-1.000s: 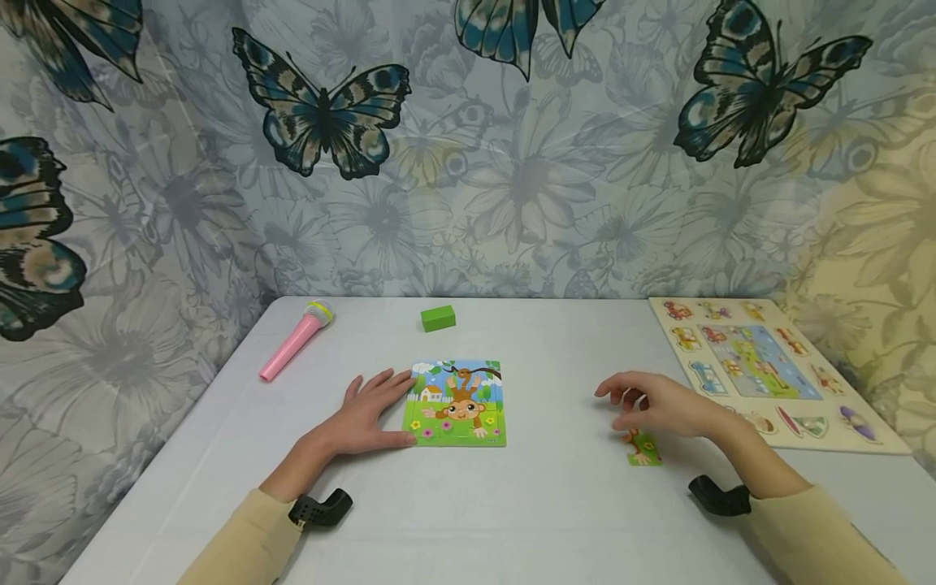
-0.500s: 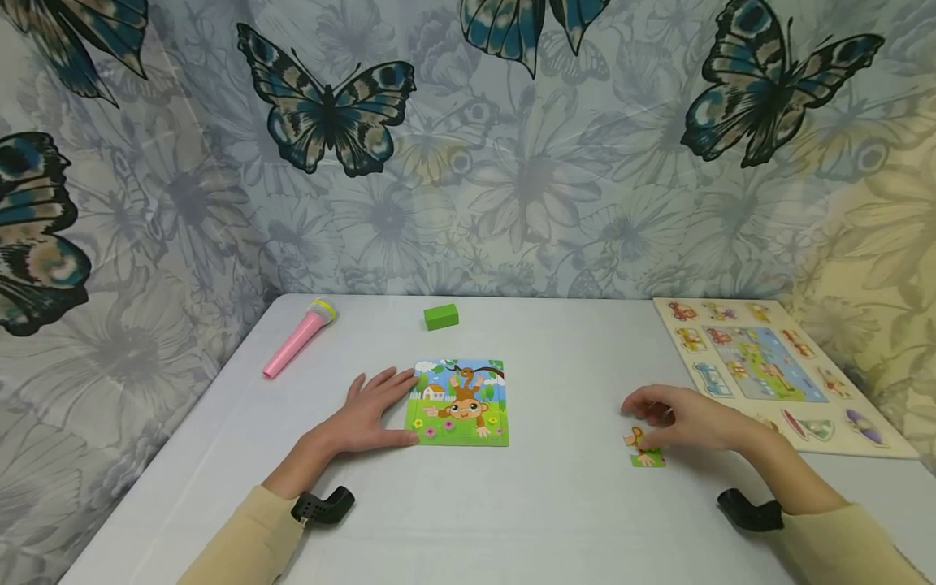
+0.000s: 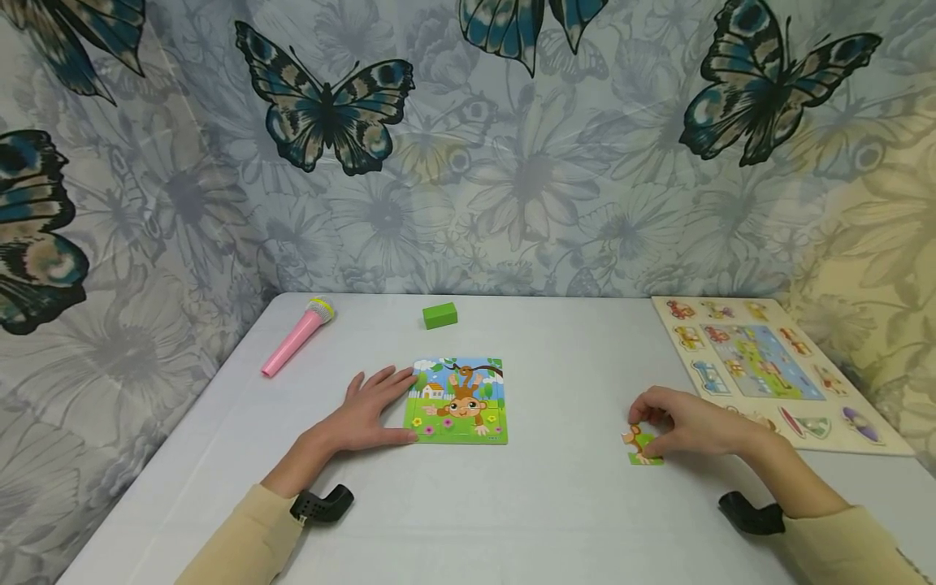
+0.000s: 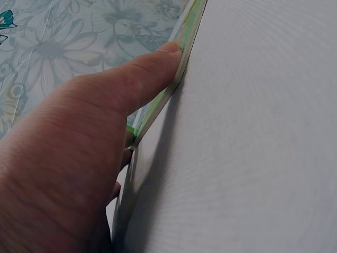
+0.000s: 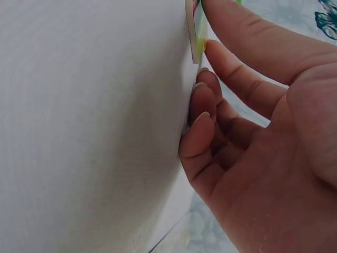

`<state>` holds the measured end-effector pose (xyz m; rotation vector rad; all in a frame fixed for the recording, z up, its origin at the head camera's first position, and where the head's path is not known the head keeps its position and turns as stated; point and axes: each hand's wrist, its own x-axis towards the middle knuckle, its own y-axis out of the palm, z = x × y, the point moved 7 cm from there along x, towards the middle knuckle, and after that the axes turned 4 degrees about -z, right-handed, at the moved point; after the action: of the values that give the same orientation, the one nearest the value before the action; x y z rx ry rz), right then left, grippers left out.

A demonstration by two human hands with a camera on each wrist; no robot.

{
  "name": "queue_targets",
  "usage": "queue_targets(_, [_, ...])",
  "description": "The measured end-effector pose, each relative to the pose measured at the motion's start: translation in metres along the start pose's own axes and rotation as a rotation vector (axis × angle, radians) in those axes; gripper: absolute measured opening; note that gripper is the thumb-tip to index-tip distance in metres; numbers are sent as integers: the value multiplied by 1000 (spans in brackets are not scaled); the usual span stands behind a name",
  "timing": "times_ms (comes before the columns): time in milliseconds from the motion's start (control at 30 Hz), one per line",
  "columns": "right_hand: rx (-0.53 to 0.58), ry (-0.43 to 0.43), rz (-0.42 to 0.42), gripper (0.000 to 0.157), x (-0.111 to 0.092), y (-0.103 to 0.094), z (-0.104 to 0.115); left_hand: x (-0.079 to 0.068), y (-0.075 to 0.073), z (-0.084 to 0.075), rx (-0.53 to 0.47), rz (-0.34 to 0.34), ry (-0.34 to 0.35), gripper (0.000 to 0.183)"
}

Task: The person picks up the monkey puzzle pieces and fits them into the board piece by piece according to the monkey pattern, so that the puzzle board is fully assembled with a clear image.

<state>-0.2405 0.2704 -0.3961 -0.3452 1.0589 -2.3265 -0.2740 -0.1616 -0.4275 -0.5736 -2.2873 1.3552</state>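
Observation:
A square monkey puzzle (image 3: 455, 406) lies flat in the middle of the table. My left hand (image 3: 373, 414) rests along its left side, fingers spread and thumb at the lower left corner. In the left wrist view the thumb (image 4: 152, 68) touches the rim of the puzzle. Farther right is a small green-and-brown puzzle piece (image 3: 638, 441), partly covered by my right hand (image 3: 695, 422). The thumb and index finger pinch it across its edges. The right wrist view shows a corner of the piece (image 5: 195, 37) near the table surface, with the other fingers curled below.
A pink toy microphone (image 3: 296, 341) lies at the back left. Near the table's back edge is a green block (image 3: 439, 316). A large cream picture board (image 3: 775, 378) covers the far right. Patterned butterfly cloth (image 3: 526, 171) hangs behind the table.
My right hand has moved right and down onto the small piece, and its index finger has closed in towards the thumb. The left hand stays by the puzzle.

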Motion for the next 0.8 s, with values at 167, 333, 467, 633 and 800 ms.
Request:
queue_targets(167, [3, 34, 12, 37, 1, 1, -2, 0, 0, 0, 1, -1, 4, 92])
queue_targets(333, [21, 85, 25, 34, 3, 2, -4, 0, -1, 0, 7, -3, 7, 92])
queue_targets(467, [47, 84, 30, 27, 5, 0, -2, 0, -1, 0, 5, -7, 8, 92])
queue_targets(633, [77, 59, 26, 15, 9, -6, 0, 0, -1, 0, -7, -11, 9, 91])
queue_targets(800, [105, 14, 22, 11, 15, -9, 4, 0, 0, 1, -2, -5, 3, 92])
